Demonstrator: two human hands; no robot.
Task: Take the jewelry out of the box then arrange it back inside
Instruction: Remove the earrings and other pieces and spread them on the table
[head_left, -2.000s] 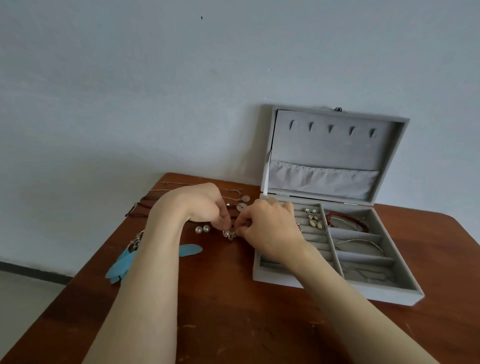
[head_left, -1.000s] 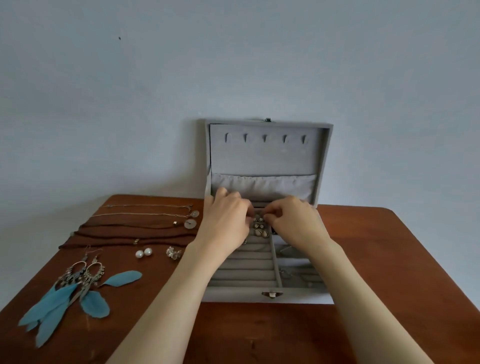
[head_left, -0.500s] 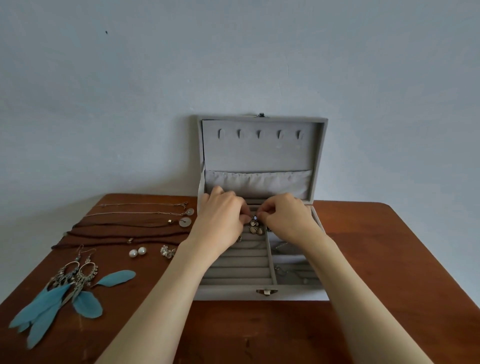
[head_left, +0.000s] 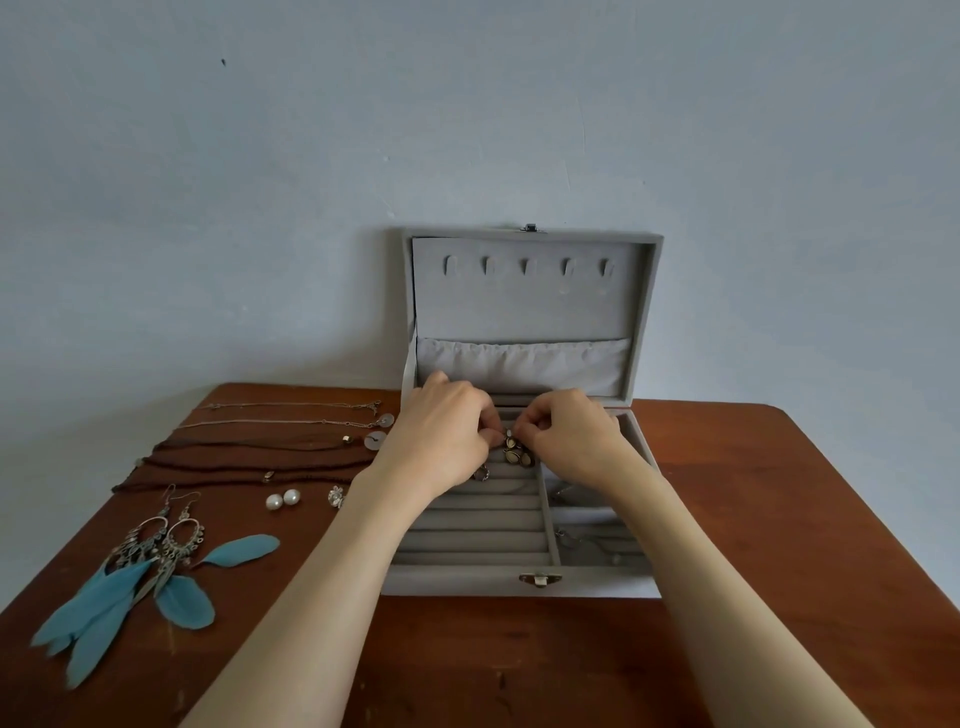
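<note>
head view: the left hand (head_left: 441, 436) and right hand (head_left: 571, 434) are both pinching a small earring (head_left: 511, 435) with curled fingers, holding it over the back rows of the open grey jewelry box (head_left: 467, 579) sitting on the wooden table (head_left: 779, 519).

Left hand (head_left: 441, 441), right hand (head_left: 571, 436) pinch earring (head_left: 511, 441) over box (head_left: 467, 579).

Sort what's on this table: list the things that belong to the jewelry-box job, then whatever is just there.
Part of the job:
- grey jewelry box, lid open
- stone earrings, pinched by left hand and right hand
- feather earrings
- pearl studs
- small crystal piece
- necklaces
- ring in the box

Just there:
- wooden table
- blue-grey wall
</note>
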